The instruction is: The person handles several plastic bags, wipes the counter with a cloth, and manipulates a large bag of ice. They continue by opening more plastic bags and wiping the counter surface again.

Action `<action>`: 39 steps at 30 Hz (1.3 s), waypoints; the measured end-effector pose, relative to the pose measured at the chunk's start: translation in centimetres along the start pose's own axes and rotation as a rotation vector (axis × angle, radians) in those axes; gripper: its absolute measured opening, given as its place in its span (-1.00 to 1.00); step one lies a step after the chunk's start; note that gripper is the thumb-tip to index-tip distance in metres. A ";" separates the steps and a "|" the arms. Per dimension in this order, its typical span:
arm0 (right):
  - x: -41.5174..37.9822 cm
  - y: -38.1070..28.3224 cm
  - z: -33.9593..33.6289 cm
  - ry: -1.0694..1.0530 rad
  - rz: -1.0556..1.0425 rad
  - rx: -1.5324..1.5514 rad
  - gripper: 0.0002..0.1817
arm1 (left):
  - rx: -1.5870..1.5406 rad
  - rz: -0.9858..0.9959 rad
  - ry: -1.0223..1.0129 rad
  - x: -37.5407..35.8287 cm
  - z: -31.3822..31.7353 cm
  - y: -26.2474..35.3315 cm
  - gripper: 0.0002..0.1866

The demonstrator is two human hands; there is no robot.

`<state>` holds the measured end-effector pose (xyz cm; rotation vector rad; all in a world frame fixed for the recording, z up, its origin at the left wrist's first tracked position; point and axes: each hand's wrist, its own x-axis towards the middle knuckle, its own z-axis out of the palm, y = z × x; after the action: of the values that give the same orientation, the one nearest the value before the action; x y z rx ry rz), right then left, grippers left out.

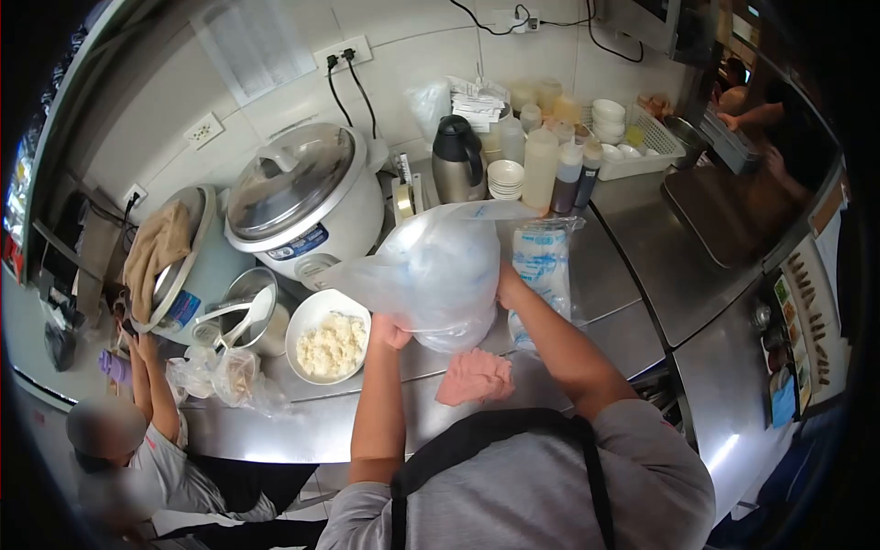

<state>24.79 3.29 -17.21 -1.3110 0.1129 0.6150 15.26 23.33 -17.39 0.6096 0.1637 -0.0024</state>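
A large translucent plastic bag point(445, 261) stands puffed up over the steel counter in front of me. At its lower left edge, my left hand point(392, 332) is closed on the plastic. My right hand point(506, 286) grips the bag's right side, with its fingertips partly hidden. Whatever the bag contains cannot be made out. Below it on the counter lies a crumpled pink cloth point(475, 377). A white bowl of cooked rice point(330, 344) sits left of my left hand. Just right of the bag is a clear packet with blue print point(543, 261).
Behind stand a large rice cooker point(298, 197), a thermos jug point(458, 165), sauce bottles point(541, 165) and a white basket point(646, 151). A metal pot point(261, 307) with a white ladle is at left. One person works at far left; another is at upper right beside a brown tray point(706, 215).
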 end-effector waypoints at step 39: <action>-5.3 4.4 -0.2 -0.339 0.106 0.775 -0.74 | -0.460 -0.048 0.061 -5.9 0.6 -6.3 -0.65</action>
<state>18.28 1.74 -18.84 -0.4466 0.1253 0.7735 9.19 17.51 -19.56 0.1466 0.2298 0.0076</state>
